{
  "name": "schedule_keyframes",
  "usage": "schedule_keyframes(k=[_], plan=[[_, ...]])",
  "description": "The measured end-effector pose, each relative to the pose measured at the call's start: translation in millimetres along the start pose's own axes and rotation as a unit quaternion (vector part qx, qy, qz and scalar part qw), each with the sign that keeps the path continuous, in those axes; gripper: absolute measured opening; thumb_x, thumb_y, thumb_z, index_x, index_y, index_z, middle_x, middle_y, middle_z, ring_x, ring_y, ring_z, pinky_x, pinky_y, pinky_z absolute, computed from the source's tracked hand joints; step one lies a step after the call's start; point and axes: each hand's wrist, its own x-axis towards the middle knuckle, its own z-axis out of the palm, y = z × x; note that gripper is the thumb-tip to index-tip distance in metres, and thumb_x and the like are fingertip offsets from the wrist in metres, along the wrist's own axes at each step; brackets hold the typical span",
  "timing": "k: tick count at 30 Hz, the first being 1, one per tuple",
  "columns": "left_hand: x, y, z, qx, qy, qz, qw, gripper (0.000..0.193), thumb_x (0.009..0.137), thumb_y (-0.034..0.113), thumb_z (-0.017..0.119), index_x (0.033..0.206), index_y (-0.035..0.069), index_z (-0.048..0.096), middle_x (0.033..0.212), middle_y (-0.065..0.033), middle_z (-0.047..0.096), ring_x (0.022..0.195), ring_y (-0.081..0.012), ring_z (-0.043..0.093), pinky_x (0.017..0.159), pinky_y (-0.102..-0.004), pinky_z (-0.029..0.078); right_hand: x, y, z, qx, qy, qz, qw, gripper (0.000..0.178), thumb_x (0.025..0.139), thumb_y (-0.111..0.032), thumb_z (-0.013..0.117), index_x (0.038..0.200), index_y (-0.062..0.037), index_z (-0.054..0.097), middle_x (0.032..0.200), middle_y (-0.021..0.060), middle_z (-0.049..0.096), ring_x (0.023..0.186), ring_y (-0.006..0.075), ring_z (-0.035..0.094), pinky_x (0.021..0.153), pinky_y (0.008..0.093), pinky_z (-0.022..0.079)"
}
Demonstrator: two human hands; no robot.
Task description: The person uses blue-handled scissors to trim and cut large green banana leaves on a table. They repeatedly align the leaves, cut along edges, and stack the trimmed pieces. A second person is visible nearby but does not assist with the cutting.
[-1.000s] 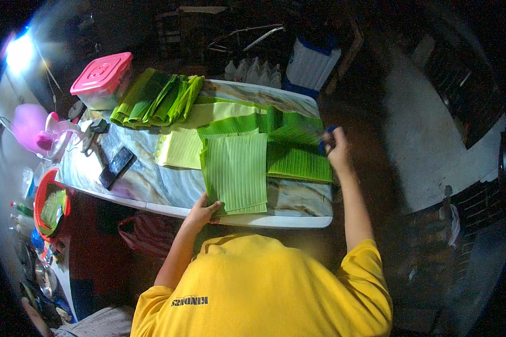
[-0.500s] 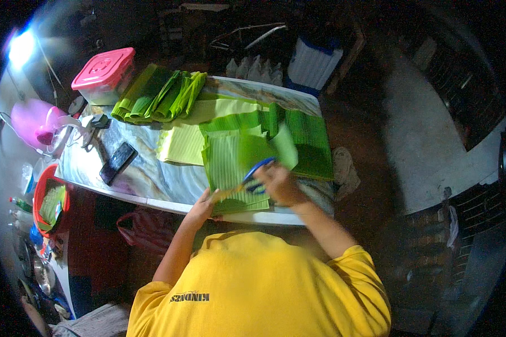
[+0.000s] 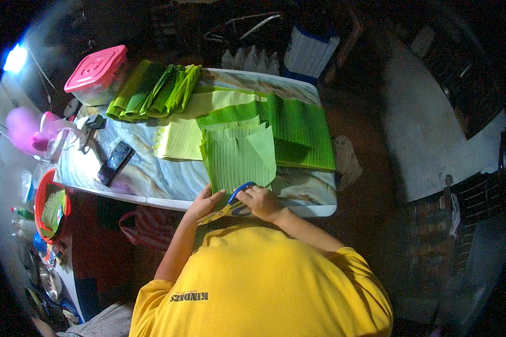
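Note:
On the table lie cut banana leaf pieces, a pale green stack [image 3: 239,160] nearest me. My left hand [image 3: 203,205] pinches the near left corner of this stack, fingers closed on its edge. Scissors with blue handles and yellow blades [image 3: 224,212] are in my right hand [image 3: 258,202], whose fingers are closed round the handles at the near table edge. The blades point left, just below the leaf and close to my left hand. A broad dark green banana leaf [image 3: 306,132] spreads on the right, and a paler leaf [image 3: 177,140] lies on the left.
Folded banana leaves [image 3: 152,92] sit at the far left of the table [image 3: 146,168], beside a clear box with a pink lid [image 3: 98,67]. A black phone [image 3: 116,163] lies on the left. A red basin [image 3: 50,208] holding leaf pieces stands off the table's left end.
My right hand has brought the scissors down and left, toward the near edge. The blurred leaf flap that was raised now lies flat on the stack. My left hand stays at the corner.

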Motion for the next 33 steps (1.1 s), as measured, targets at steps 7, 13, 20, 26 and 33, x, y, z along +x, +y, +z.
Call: schedule_keyframes(k=[7, 13, 20, 26, 33], plan=[[-4, 1, -2, 0.036, -0.006, -0.04, 0.999, 0.039, 0.089, 0.018, 0.053, 0.123, 0.006, 0.039, 0.098, -0.0087, 0.058, 0.072, -0.0157, 0.058, 0.047, -0.0289, 0.05, -58, -5, -65, 0.379, -0.043, 0.47, 0.796, 0.038, 0.084, -0.041, 0.056, 0.101, -0.0083, 0.046, 0.077, 0.0067, 0.06, 0.071, 0.0178, 0.061, 0.057, 0.0299, 0.048], [-7, 5, 8, 0.017, 0.046, -0.009, 0.999, 0.04, 0.086, 0.018, 0.058, 0.12, 0.004, 0.043, 0.093, -0.0087, 0.061, 0.069, -0.0164, 0.06, 0.047, -0.0269, 0.048, -111, -5, -77, 0.448, -0.192, 0.616, 0.619, 0.056, 0.079, -0.058, 0.054, 0.101, -0.0077, 0.044, 0.068, 0.0042, 0.058, 0.053, 0.009, 0.049, 0.045, 0.0196, 0.037], [-13, 17, 10, 0.087, 0.04, -0.03, 0.995, 0.041, 0.084, 0.022, 0.061, 0.116, 0.004, 0.044, 0.091, -0.0084, 0.061, 0.06, -0.0147, 0.058, 0.044, -0.0258, 0.046, -85, -13, -68, 0.425, -0.205, 0.611, 0.635, 0.058, 0.076, -0.067, 0.048, 0.094, -0.0113, 0.049, 0.066, 0.0032, 0.057, 0.055, 0.0087, 0.049, 0.05, 0.024, 0.039], [-9, 0, 9, 0.043, 0.041, -0.009, 0.998, 0.039, 0.086, 0.02, 0.058, 0.116, 0.004, 0.041, 0.082, -0.0084, 0.06, 0.051, -0.0145, 0.055, 0.039, -0.0241, 0.041, -84, -14, -58, 0.416, -0.184, 0.632, 0.628, 0.073, 0.073, -0.071, 0.047, 0.11, -0.0086, 0.049, 0.064, 0.0052, 0.058, 0.055, 0.0123, 0.051, 0.046, 0.0267, 0.037], [-13, -1, 14, 0.018, 0.037, -0.01, 0.999, 0.03, 0.087, 0.021, 0.056, 0.11, 0.005, 0.043, 0.074, -0.0057, 0.059, 0.046, -0.013, 0.053, 0.038, -0.0222, 0.039, -93, -15, -50, 0.444, -0.137, 0.619, 0.633, 0.059, 0.079, -0.061, 0.05, 0.104, -0.0073, 0.048, 0.064, 0.0062, 0.06, 0.05, 0.0122, 0.051, 0.043, 0.0254, 0.037]])
